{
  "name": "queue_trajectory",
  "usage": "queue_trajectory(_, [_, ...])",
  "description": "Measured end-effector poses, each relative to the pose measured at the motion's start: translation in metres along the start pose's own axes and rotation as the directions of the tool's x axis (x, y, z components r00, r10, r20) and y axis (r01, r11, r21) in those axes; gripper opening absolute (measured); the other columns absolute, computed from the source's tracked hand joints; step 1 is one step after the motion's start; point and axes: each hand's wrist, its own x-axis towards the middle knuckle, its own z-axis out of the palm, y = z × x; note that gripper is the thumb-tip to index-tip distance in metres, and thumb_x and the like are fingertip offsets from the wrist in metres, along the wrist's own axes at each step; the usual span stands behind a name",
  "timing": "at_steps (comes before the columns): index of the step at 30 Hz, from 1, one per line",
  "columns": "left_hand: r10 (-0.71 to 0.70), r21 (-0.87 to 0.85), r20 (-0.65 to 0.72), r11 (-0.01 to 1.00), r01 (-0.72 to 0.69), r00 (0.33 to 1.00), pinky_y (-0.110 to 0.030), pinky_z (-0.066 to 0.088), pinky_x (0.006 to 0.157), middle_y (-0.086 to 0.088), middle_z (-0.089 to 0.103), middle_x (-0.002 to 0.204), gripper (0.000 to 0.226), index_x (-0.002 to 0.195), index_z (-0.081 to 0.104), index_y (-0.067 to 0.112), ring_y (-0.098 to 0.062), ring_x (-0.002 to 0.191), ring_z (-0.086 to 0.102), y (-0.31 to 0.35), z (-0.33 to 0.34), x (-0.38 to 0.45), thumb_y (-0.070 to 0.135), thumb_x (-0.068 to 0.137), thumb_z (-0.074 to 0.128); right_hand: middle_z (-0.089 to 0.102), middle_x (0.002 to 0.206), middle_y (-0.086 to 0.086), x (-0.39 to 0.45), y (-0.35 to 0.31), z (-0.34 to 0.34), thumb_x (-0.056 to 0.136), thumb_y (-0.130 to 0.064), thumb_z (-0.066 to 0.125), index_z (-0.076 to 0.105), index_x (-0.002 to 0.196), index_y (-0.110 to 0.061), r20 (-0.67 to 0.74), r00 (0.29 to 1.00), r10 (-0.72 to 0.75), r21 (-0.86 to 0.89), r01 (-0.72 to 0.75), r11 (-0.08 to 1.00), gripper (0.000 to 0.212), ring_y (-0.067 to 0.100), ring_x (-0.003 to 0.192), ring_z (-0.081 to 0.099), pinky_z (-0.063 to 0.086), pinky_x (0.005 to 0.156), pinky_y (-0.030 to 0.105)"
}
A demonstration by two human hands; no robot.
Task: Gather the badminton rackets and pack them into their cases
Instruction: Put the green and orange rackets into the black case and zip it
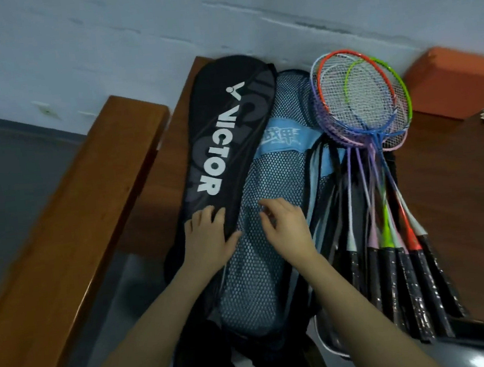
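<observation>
Our left hand [208, 241] rests flat on the black Victor case [228, 143]; our right hand [288, 227], fingers loosely curled, touches the blue mesh case [265, 195] (holding nothing). The rackets [374, 153] lie just right.

Two bare forearms, no sleeves in view, left hand [209, 239] and right hand [288, 229] without rings, watch or gloves
</observation>
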Motion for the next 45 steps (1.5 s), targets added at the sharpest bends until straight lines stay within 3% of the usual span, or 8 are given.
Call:
queue_trajectory(4, [0.005, 0.064, 0.057, 0.998, -0.009, 0.998, -0.048, 0.036, 0.095, -0.014, 0.044, 0.132, 0.081, 0.130, 0.045, 0.010, -0.034, 0.120, 0.042, -0.012, 0.011, 0.004, 0.059, 0.069, 0.066, 0.063, 0.112, 0.003, 0.017, -0.014, 0.028, 0.092, -0.020, 0.052, 0.057, 0.122, -0.016, 0.079, 0.995, 0.063, -0.040, -0.060, 0.997, 0.031, 0.022, 0.105, 0.055, 0.034, 0.088, 0.034])
queue_trajectory(10, [0.102, -0.037, -0.115, 0.994, -0.107, 0.988, -0.041, 0.049, 0.075, -0.011, 0.058, 0.096, 0.055, 0.106, 0.061, 0.006, -0.030, 0.088, 0.058, -0.028, 0.018, 0.016, 0.038, 0.065, 0.078, 0.063, 0.115, 0.006, 0.025, -0.011, 0.056, 0.092, -0.021, 0.054, 0.055, 0.126, -0.013, 0.042, 0.996, 0.083, -0.074, -0.079, 0.994, 0.035, 0.026, 0.105, 0.054, 0.027, 0.085, 0.031])
queue_trajectory(15, [0.088, -0.181, -0.145, 0.977, -0.114, 0.985, -0.033, 0.051, 0.057, -0.005, 0.063, 0.085, 0.043, 0.117, 0.059, 0.010, -0.025, 0.072, 0.062, -0.025, 0.011, 0.014, 0.014, 0.076, 0.068, 0.064, 0.115, 0.000, 0.027, -0.007, 0.062, 0.093, -0.027, 0.054, 0.052, 0.130, -0.019, 0.018, 0.989, 0.145, 0.006, -0.145, 0.989, 0.038, 0.019, 0.105, 0.053, 0.017, 0.084, 0.024])
queue_trajectory(20, [-0.226, -0.551, -0.198, 0.830, 0.083, 0.954, -0.023, 0.048, 0.084, 0.009, 0.064, 0.103, 0.042, 0.125, 0.055, 0.019, -0.005, 0.093, 0.060, -0.024, -0.009, 0.009, 0.010, 0.084, 0.059, 0.063, 0.114, -0.003, 0.029, -0.014, 0.061, 0.093, -0.030, 0.053, 0.048, 0.133, -0.020, -0.019, 0.984, 0.179, 0.110, -0.176, 0.978, 0.041, 0.013, 0.103, 0.052, 0.017, 0.084, 0.023])
queue_trajectory(24, [-0.204, -0.603, -0.267, 0.798, 0.002, 0.942, -0.011, 0.044, 0.081, 0.015, 0.062, 0.094, 0.038, 0.118, 0.060, 0.020, 0.006, 0.088, 0.055, -0.020, -0.034, 0.003, 0.008, 0.083, 0.062, 0.062, 0.117, -0.003, 0.034, -0.025, 0.060, 0.092, -0.036, 0.054, 0.044, 0.135, -0.019, 0.010, 0.971, 0.239, 0.218, -0.236, 0.947, 0.047, 0.012, 0.107, 0.051, 0.017, 0.089, 0.022])
queue_trajectory(28, [-0.236, -0.651, -0.296, 0.759, -0.014, 0.926, -0.013, 0.048, 0.081, 0.020, 0.061, 0.089, 0.033, 0.112, 0.064, 0.022, 0.007, 0.086, 0.058, -0.025, -0.049, 0.000, 0.007, 0.083, 0.062, 0.063, 0.092, -0.008, 0.047, -0.047, 0.053, 0.087, -0.023, 0.064, 0.044, 0.133, -0.020, 0.057, 0.935, 0.351, 0.550, -0.323, 0.770, 0.050, 0.000, 0.084, 0.058, 0.034, 0.094, 0.018])
queue_trajectory(33, [-0.210, -0.655, -0.371, 0.749, -0.096, 0.905, -0.012, 0.047, 0.084, 0.015, 0.064, 0.098, 0.030, 0.108, 0.066, 0.019, 0.005, 0.092, 0.059, -0.035, -0.066, -0.005, 0.003, 0.084, 0.061, 0.060, 0.085, 0.009, 0.056, -0.063, 0.040, 0.084, 0.008, 0.058, 0.040, 0.134, -0.011, 0.163, 0.924, 0.345, 0.785, -0.334, 0.522, 0.057, 0.013, 0.070, 0.058, 0.051, 0.067, 0.023])
queue_trajectory(45, [-0.012, -0.494, -0.354, 0.851, -0.176, 0.935, -0.022, 0.046, 0.069, 0.008, 0.052, 0.098, 0.036, 0.124, 0.056, 0.018, -0.009, 0.080, 0.054, -0.042, -0.069, -0.009, 0.010, 0.089, 0.055, 0.055, 0.104, -0.001, 0.044, -0.089, -0.006, 0.088, -0.001, 0.054, 0.058, 0.121, -0.013, -0.086, 0.994, 0.061, 0.457, -0.015, 0.889, 0.035, 0.005, 0.085, 0.052, 0.041, 0.076, 0.008])
